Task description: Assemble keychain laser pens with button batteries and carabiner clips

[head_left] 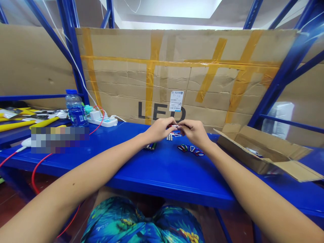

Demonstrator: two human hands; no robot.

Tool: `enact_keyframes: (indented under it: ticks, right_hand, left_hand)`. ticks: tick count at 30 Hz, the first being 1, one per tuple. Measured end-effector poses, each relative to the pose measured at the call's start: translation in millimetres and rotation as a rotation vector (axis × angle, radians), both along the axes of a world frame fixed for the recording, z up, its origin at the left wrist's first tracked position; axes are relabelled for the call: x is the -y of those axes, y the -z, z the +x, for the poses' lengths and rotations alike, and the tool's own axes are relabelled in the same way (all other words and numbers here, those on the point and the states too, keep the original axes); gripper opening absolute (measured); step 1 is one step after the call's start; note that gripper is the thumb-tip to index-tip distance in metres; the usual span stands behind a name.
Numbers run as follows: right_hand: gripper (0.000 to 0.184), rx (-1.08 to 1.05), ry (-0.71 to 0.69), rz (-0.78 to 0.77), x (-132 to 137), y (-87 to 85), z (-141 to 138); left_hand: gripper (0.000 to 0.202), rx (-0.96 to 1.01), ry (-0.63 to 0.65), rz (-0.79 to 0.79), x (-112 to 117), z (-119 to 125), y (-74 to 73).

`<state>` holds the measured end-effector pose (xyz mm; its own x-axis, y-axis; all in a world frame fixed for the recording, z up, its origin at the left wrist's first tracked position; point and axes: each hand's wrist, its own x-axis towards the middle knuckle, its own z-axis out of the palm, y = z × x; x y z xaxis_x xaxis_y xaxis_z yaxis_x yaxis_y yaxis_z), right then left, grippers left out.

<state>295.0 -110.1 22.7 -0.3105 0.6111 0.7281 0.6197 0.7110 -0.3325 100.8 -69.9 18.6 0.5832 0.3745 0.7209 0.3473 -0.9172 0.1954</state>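
Observation:
My left hand (162,129) and my right hand (192,131) meet above the far middle of the blue table (152,172). Pinched between their fingertips is a slim red and silver tube (173,126), mostly covered by the fingers. Just below it lie small silver button-like pieces (169,137) in rows, with thin red and blue pieces (176,134) beside them. Several dark tubes (151,146), one greenish, lie under my left wrist. Near my right wrist is a row of coloured carabiners (190,149).
On the right stands an open cardboard box (265,165) with metal pieces inside. To the left are a blue-capped bottle (76,109), a white power strip (103,121), a red cable (37,168) and yellow-handled items (17,125). A large cardboard sheet (121,81) forms the back.

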Motion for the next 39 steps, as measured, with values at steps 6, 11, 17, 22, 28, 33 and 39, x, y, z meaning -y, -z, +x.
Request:
enact_keyframes:
  ticks: [6,11,17,22,28,33,39]
  right_hand:
    - [0.034,-0.256,-0.224,-0.527,-1,-8.8,4]
    - [0.039,-0.288,-0.234,-0.701,-3,-14.1,7]
    - [0.018,-0.177,-0.134,-0.333,-7,-7.4,3]
    - [0.01,0.07,-0.018,0.002,-6,-6.1,4]
    - [0.019,0.217,-0.016,0.218,-9,-2.1,8]
    - [0.02,0.178,-0.033,0.155,-6,0.1,7]
    - [0.021,-0.086,-0.103,-0.268,-4,-4.1,6]
  left_hand:
    - [0.012,-0.148,0.009,0.24,0,1,-0.5]
    - [0.014,-0.147,0.024,0.256,2,3,0.3]
    - [0.009,-0.005,-0.011,0.06,-1,3,3.3]
    - [0.007,0.065,0.005,-0.081,2,4,2.1]
    - [0.009,0.077,0.017,-0.143,2,3,1.5]
    - [0.009,0.012,-0.003,-0.062,0,2,2.2]
    - [0.01,-0.107,-0.009,0.174,0,2,1.6]
